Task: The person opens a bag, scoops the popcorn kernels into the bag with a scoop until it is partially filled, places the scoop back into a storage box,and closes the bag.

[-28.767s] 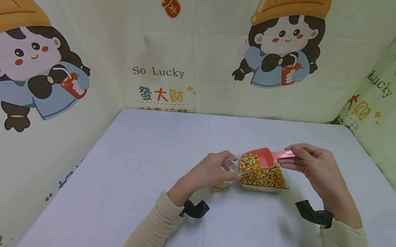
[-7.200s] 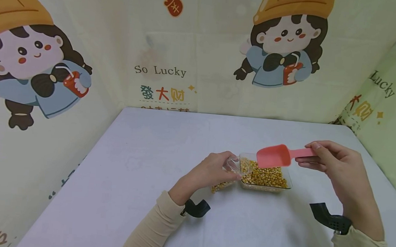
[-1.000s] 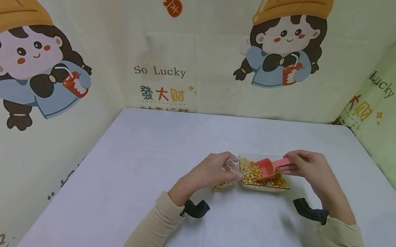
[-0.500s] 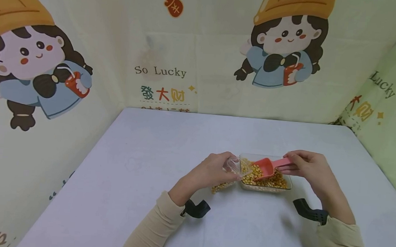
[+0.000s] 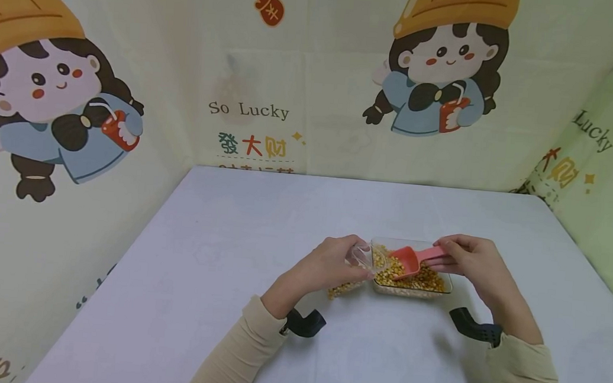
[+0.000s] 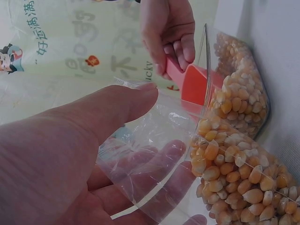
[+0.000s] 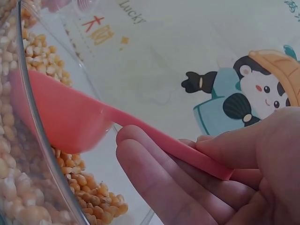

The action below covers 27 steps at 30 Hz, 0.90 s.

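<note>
My right hand (image 5: pixel 474 265) pinches the handle of a pink scoop (image 5: pixel 407 262) between thumb and fingers. The scoop's front edge is sunk into the corn kernels (image 5: pixel 428 279) in a clear rectangular container (image 5: pixel 411 292). In the right wrist view the scoop (image 7: pixel 65 112) slants down behind the container's rim. My left hand (image 5: pixel 328 263) holds the mouth of a clear plastic bag (image 6: pixel 150 140) spread apart at the container's left side. Kernels (image 6: pixel 243 183) fill the bag's lower part, as the left wrist view shows.
Container and bag stand on a white table (image 5: pixel 261 230). A printed cloth backdrop (image 5: pixel 335 87) rises behind the table and along both sides. Each wrist carries a black camera mount (image 5: pixel 305 323).
In the last second the scoop has slid slightly left into the kernels with my right hand. About seven seconds ago it was held empty above the container. My left hand stays in place.
</note>
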Motion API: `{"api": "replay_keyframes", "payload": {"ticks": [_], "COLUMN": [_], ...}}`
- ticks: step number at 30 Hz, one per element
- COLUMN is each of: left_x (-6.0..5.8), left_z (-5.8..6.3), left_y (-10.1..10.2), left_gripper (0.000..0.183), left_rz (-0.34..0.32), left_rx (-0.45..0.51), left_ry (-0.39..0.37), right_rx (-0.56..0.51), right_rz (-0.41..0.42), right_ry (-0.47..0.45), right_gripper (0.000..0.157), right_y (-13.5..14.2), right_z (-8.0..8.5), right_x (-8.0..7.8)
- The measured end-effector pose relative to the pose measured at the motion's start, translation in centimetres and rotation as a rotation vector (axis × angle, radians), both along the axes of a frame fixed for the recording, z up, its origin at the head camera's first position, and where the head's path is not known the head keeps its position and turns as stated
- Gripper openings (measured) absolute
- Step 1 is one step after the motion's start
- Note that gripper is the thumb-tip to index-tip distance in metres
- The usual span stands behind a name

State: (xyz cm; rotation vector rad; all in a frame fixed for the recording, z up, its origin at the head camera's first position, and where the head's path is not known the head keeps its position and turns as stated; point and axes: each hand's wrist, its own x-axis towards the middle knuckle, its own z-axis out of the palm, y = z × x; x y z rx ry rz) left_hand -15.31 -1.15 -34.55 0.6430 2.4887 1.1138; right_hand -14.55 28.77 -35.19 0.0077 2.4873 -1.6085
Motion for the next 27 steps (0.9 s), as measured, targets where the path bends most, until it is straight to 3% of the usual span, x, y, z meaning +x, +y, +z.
{"api": "replay_keyframes", "payload": {"ticks": [15,27], "left_x": [-0.1,-0.1], "left_z": [-0.2,-0.2], "left_y": [0.0,0.0], "left_gripper": [0.048,0.047], "left_rz": [-0.001,-0.002], "left_rx": [0.006,0.003], "left_ry": [0.010,0.004], "right_rx": [-0.097,-0.322], "right_rz": [-0.001,0.006], "right_ry": [-0.078,-0.104], "right_gripper": [0.063,0.058], "right_y": [1.8,2.9], "right_z": [-0.3,-1.7], "right_x": [0.1,-0.5]}}
